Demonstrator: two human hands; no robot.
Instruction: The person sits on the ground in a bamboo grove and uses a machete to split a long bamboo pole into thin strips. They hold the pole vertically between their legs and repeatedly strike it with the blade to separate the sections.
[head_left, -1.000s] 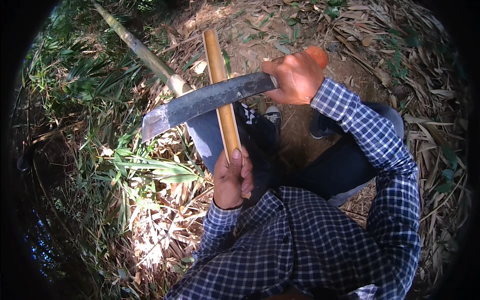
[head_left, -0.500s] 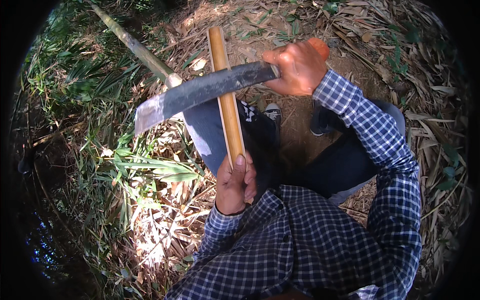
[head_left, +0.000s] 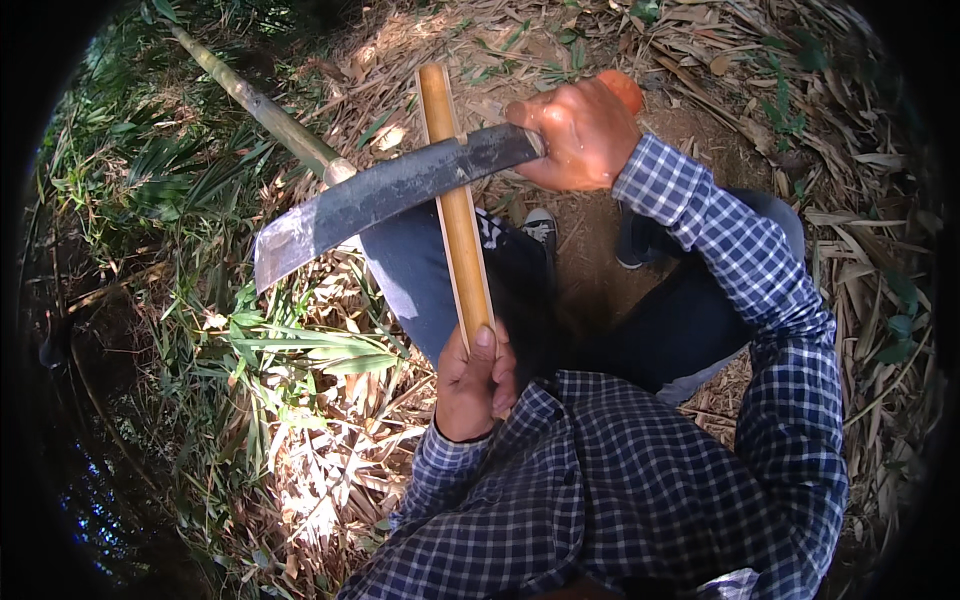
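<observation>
A split length of bamboo (head_left: pixel 462 250), pale yellow-brown with its hollow inner face up, points away from me. My left hand (head_left: pixel 472 385) is closed round its near end, thumb on top. Across the strip lies the dark, broad blade of a machete (head_left: pixel 380 200), touching it near the middle; its bright tip reaches out to the left. The orange-handled machete is gripped in my right hand (head_left: pixel 583 135), which is closed round the handle to the right of the bamboo. The underside of the strip is hidden.
A long bamboo pole (head_left: pixel 255 105) slants in from the upper left and ends beside my knee. Green leaves (head_left: pixel 335 345) and dry bamboo litter cover the ground on both sides. My bent legs (head_left: pixel 410 270) lie below the blade, with a shoe (head_left: pixel 540 228) between them.
My right hand and the machete have shifted slightly left and the blade's tip has dropped a little toward me. My left hand and the bamboo have come slightly nearer my body.
</observation>
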